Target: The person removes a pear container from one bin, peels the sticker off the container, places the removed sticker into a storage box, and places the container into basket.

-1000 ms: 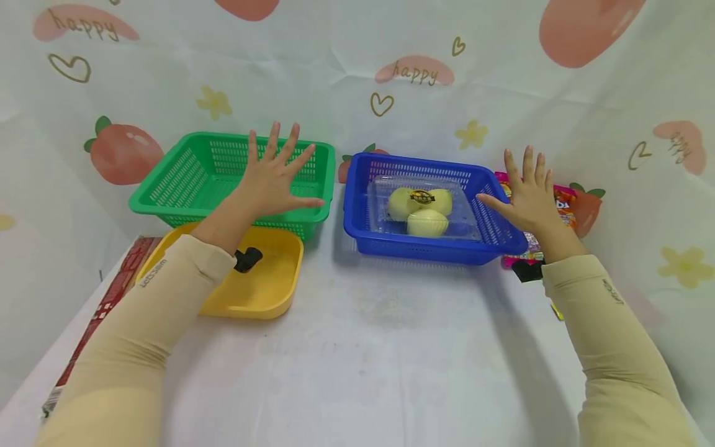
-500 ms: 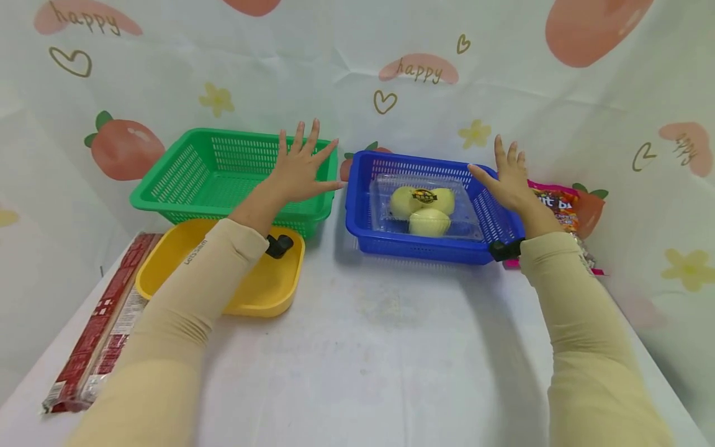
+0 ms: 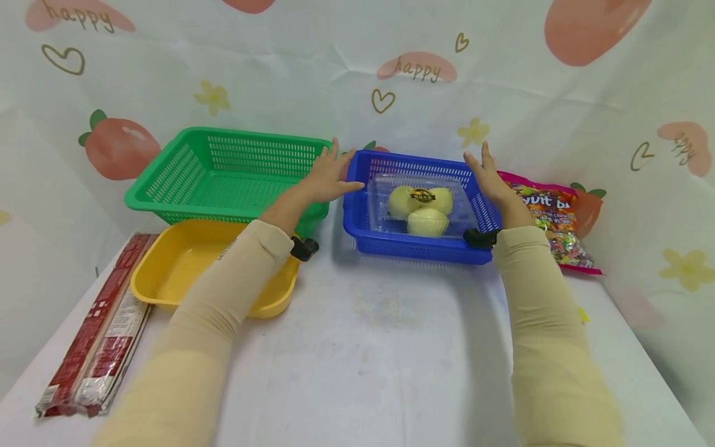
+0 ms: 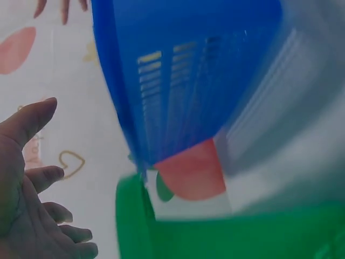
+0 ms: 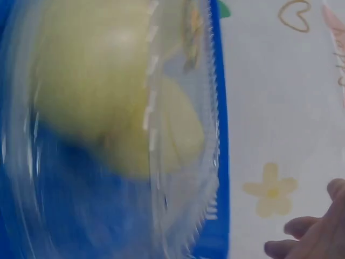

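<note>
Head view, mid-frame: one blue basket holding one clear box of three pale fruits, left hand and right hand flanking it, fingers straight, gripping nothing.

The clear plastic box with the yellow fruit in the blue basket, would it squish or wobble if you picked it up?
The clear plastic box looks thin and see-through, so it would probably bend a bit under fingers. Three round fruits fill it, so it is likely heavyish and they might shift. Its smooth, shiny lid could be slippery.
</note>
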`<state>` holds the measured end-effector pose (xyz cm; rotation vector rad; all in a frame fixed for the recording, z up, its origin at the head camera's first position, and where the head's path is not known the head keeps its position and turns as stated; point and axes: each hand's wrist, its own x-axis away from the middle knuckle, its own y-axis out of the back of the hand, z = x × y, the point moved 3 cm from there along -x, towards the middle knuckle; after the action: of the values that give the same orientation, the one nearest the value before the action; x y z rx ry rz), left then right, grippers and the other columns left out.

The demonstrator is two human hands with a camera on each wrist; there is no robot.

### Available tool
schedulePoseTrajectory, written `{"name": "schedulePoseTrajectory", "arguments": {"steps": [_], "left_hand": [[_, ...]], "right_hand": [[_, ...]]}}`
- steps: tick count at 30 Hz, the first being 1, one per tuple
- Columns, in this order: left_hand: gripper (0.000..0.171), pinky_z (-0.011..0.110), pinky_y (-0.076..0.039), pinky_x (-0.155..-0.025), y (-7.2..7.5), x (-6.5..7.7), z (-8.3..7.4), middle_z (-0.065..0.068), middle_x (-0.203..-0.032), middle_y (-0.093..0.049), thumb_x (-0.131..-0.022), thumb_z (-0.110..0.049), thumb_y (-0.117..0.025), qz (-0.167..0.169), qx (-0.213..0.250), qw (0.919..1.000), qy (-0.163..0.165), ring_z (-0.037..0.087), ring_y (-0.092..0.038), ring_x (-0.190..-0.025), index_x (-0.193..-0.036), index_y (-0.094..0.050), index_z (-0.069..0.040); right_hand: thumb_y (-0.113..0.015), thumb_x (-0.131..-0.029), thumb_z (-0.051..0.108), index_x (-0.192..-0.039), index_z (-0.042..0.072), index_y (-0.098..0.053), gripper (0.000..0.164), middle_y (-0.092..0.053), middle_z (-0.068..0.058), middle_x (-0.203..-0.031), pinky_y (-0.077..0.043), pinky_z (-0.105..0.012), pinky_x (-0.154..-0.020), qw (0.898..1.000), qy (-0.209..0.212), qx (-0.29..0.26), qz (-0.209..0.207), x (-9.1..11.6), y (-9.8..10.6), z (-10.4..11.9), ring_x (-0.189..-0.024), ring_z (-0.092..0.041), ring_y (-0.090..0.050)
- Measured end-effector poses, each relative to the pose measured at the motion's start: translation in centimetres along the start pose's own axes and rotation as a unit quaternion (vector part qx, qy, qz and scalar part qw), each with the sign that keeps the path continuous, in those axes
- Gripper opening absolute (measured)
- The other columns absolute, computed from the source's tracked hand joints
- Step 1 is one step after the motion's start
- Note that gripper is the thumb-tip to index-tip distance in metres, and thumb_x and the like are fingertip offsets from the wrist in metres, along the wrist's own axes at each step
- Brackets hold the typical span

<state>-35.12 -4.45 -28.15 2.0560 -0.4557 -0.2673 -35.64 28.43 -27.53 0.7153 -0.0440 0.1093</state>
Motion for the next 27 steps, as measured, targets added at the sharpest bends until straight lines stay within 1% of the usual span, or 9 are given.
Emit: {"name": "schedulePoseTrajectory", "arguments": {"steps": [2,4,8,10,13,16,19,23,27], "left_hand": [[0.079,0.059,-0.005,-0.115,-0.5,-0.3,-0.2,0.015,-0.154,0.021,-0.092,-0.044,-0.051,-0.002,0.041,0.9992,0.006,0.043,0.012,-0.141,-0.151,-0.007,-0.016],[0.079,0.058,-0.005,-0.115,-1.1,-0.5,-0.4,0.012,-0.154,0.023,-0.093,-0.042,-0.052,-0.001,0.089,0.9959,0.016,0.041,0.012,-0.142,-0.151,-0.006,-0.017],[0.078,0.056,-0.007,-0.116,-2.2,-1.0,-0.6,0.005,-0.155,0.023,-0.093,-0.038,-0.052,-0.007,0.169,0.985,0.036,0.034,0.011,-0.144,-0.151,-0.004,-0.02],[0.077,0.054,-0.008,-0.116,-2.6,-1.1,-0.8,0.003,-0.155,0.022,-0.094,-0.036,-0.053,-0.014,0.193,0.98,0.045,0.03,0.01,-0.145,-0.151,-0.004,-0.022],[0.076,0.052,-0.008,-0.117,-3.2,-1.3,-0.8,0.004,-0.156,0.021,-0.094,-0.031,-0.054,-0.024,0.215,0.9747,0.055,0.027,0.012,-0.145,-0.151,-0.005,-0.022],[0.076,0.05,-0.008,-0.117,-3.9,-1.4,-0.7,0.007,-0.156,0.02,-0.094,-0.028,-0.054,-0.024,0.233,0.9703,0.062,0.028,0.01,-0.145,-0.151,-0.005,-0.02],[0.075,0.051,-0.013,-0.117,-4.7,-1.5,-0.7,0.008,-0.156,0.02,-0.094,-0.025,-0.054,-0.028,0.248,0.9662,0.064,0.031,0.005,-0.145,-0.151,-0.005,-0.02],[0.075,0.051,-0.02,-0.115,-5.8,-1.7,-0.8,0.008,-0.156,0.019,-0.094,-0.019,-0.054,-0.043,0.252,0.965,0.06,0.033,-0.002,-0.145,-0.151,-0.006,-0.02],[0.075,0.052,-0.027,-0.112,-6.5,-1.6,-0.8,0.007,-0.156,0.018,-0.093,-0.014,-0.054,-0.063,0.251,0.9635,0.071,0.034,-0.006,-0.144,-0.151,-0.007,-0.02]], "right_hand": [[-0.022,-0.091,0.064,-0.141,0.028,0.032,0.081,0.034,-0.007,-0.15,0.014,-0.061,-0.11,0.999,-0.016,-0.021,0.022,-0.3,-0.5,-0.4,-0.137,-0.032,0.03],[-0.025,-0.09,0.067,-0.139,0.032,0.033,0.084,0.035,-0.002,-0.15,0.012,-0.06,-0.111,0.998,-0.035,-0.041,0.041,-0.4,-1.0,-0.8,-0.138,-0.031,0.028],[-0.034,-0.089,0.064,-0.138,0.035,0.034,0.089,0.037,0.001,-0.149,0.012,-0.058,-0.112,0.991,-0.062,-0.1,0.065,-0.5,-1.7,-2.1,-0.138,-0.027,0.028],[-0.039,-0.09,0.059,-0.139,0.034,0.033,0.09,0.037,0.001,-0.149,0.012,-0.057,-0.113,0.987,-0.066,-0.126,0.072,-0.6,-2.1,-2.8,-0.139,-0.027,0.028],[-0.044,-0.091,0.052,-0.14,0.034,0.031,0.091,0.037,0.001,-0.149,0.009,-0.061,-0.111,0.982,-0.072,-0.155,0.084,-0.9,-2.6,-3.7,-0.139,-0.029,0.027],[-0.048,-0.093,0.044,-0.141,0.037,0.028,0.09,0.036,-0.001,-0.149,0.008,-0.063,-0.111,0.978,-0.074,-0.161,0.107,-1.2,-2.9,-4.4,-0.138,-0.03,0.028],[-0.05,-0.094,0.032,-0.144,0.034,0.025,0.09,0.036,-0.005,-0.149,0.011,-0.062,-0.111,0.977,-0.066,-0.161,0.123,-1.1,-3.1,-4.6,-0.138,-0.03,0.03],[-0.053,-0.093,0.021,-0.147,0.024,0.019,0.091,0.033,-0.01,-0.15,0.01,-0.062,-0.111,0.979,-0.047,-0.147,0.135,-0.8,-3.2,-4.9,-0.139,-0.033,0.028],[-0.051,-0.094,0.018,-0.148,0.024,0.018,0.088,0.033,-0.009,-0.151,0.006,-0.065,-0.11,0.98,-0.037,-0.124,0.153,-0.8,-3.2,-5.7,-0.139,-0.037,0.026]]}}
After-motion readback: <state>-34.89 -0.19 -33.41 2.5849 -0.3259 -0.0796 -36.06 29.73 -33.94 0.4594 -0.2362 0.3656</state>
